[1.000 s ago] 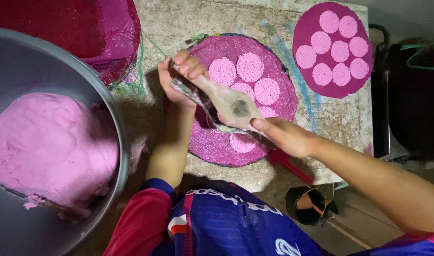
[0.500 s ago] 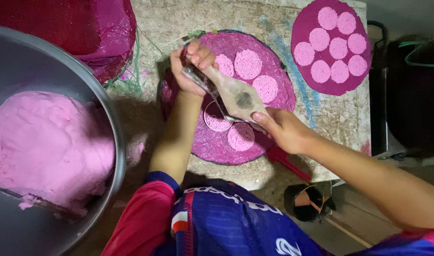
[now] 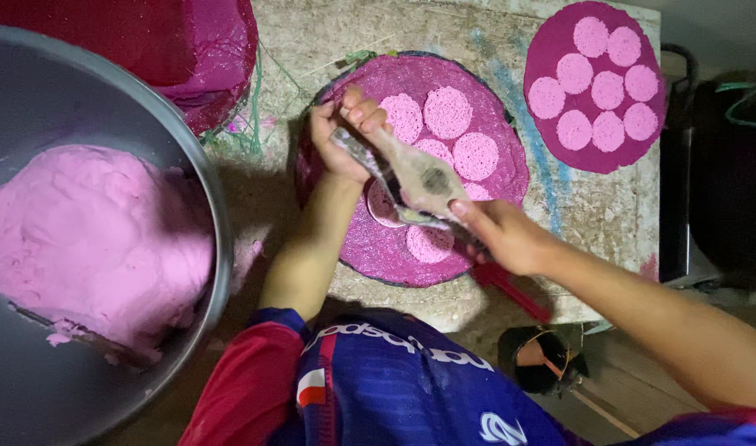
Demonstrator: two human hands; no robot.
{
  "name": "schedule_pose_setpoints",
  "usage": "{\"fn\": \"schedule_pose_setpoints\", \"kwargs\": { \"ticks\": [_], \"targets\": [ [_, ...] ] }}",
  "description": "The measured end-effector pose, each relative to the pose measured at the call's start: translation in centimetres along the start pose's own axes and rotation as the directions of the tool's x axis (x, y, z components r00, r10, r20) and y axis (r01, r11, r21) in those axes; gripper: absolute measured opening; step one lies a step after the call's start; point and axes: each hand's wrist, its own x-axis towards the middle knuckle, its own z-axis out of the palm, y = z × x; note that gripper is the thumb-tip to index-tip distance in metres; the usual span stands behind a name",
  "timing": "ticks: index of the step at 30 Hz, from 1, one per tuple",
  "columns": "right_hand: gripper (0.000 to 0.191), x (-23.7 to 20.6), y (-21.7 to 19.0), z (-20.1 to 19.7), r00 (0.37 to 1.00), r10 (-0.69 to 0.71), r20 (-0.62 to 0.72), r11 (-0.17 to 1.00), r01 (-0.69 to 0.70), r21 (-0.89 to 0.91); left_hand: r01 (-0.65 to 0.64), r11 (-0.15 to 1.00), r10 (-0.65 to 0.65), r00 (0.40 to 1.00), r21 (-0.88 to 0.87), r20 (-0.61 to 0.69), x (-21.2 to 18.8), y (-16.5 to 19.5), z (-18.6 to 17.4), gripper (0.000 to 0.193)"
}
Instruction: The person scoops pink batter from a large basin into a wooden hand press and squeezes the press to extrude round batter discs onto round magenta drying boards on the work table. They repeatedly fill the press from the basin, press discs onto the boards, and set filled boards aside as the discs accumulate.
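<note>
Over a worn, paint-streaked wooden table (image 3: 336, 41), I grip a grey, dough-smeared two-handled press (image 3: 419, 177) with both hands. My left hand (image 3: 345, 136) is closed around its far handle, fingers wrapped tight; my right hand (image 3: 502, 235) is clamped on the near handle, thumb on top. The press hangs over a round magenta woven mat (image 3: 493, 198), where pink lacy discs of pressed dough (image 3: 448, 111) lie side by side. A second round magenta mat (image 3: 597, 161), at the table's far right corner, carries seven more discs. At my left, a large grey metal basin (image 3: 217, 248) holds a mound of pink dough (image 3: 89, 239). A stack of dark red mats (image 3: 204, 58) sits beyond it.
</note>
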Motion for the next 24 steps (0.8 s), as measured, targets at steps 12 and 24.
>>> {"fn": "schedule_pose_setpoints", "kwargs": {
  "ticks": [12,24],
  "targets": [
    [0.072,1.9,1.2,0.1,0.977,-0.169,-0.130,0.983,0.158,-0.092,-0.013,0.996,0.004,0.995,0.091,0.102,1.3,1.1,-0.4,0.028],
    [0.089,1.2,6.6,3.3,0.772,-0.547,-0.323,0.582,0.628,0.516,0.322,0.067,-0.059,0.946,0.944,-0.318,-5.7,3.4,4.1,0.063]
  ]
}}
